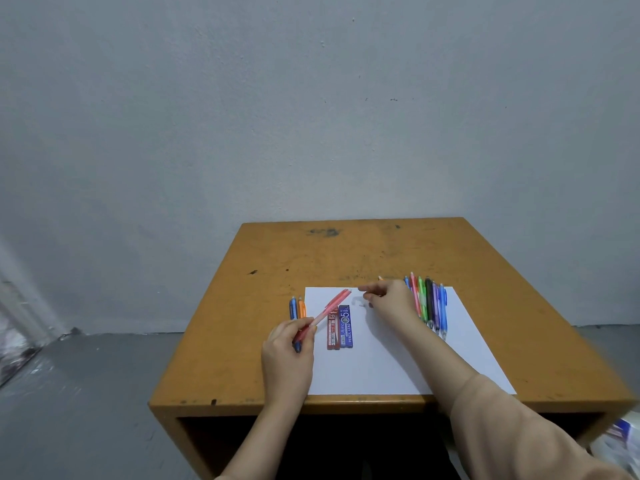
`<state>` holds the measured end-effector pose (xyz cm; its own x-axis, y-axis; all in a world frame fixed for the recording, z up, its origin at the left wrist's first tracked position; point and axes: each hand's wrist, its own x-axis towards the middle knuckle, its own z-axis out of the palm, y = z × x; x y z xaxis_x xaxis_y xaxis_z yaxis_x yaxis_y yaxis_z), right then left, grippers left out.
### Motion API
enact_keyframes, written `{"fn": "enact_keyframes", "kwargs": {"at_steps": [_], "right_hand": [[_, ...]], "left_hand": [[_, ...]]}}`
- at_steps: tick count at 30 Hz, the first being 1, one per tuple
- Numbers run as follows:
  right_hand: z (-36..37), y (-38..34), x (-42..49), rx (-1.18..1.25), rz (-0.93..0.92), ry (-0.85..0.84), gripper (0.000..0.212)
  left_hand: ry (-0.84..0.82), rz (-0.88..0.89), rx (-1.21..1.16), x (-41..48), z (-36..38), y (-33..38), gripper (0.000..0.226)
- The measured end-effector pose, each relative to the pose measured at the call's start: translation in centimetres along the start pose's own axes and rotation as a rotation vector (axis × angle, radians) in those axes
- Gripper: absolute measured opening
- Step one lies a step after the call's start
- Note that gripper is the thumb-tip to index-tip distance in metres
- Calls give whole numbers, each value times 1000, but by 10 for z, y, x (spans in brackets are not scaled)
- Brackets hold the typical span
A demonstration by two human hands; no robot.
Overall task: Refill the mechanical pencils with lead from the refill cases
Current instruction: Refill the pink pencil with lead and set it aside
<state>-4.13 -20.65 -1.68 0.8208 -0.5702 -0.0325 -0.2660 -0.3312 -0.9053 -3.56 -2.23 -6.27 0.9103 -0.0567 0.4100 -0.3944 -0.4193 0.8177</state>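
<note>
My left hand (289,348) grips a pink mechanical pencil (329,308) by its lower end, the barrel slanting up to the right over the refill cases. A red lead case (332,329) and a blue lead case (345,327) lie side by side on the white paper (398,358). My right hand (389,299) hovers over the paper's far edge with fingertips pinched together; whatever they hold is too small to make out. A blue pencil (293,306) and an orange pencil (302,308) lie left of the paper. Several coloured pencils (427,303) lie in a row just right of my right hand.
The wooden desk (346,254) stands against a grey wall, with a bare worn top behind the paper. The floor drops away to the left. Some blurred packaging (620,441) shows at the lower right beyond the desk's corner.
</note>
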Motion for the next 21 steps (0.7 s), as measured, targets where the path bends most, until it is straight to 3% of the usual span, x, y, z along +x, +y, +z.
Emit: {"fn": "enact_keyframes", "kwargs": {"at_steps": [9,15,21], "right_hand": [[13,-10,-47,380,-105,-53,30],[27,-8,-58,414,-158,38,37],[29,-14,-60,468,-185,52,42]], "left_hand": [[8,13,-16,-1,1,2,16],[16,73,-22,-2,1,4,17],[29,367,99,-5,1,7,13]]}}
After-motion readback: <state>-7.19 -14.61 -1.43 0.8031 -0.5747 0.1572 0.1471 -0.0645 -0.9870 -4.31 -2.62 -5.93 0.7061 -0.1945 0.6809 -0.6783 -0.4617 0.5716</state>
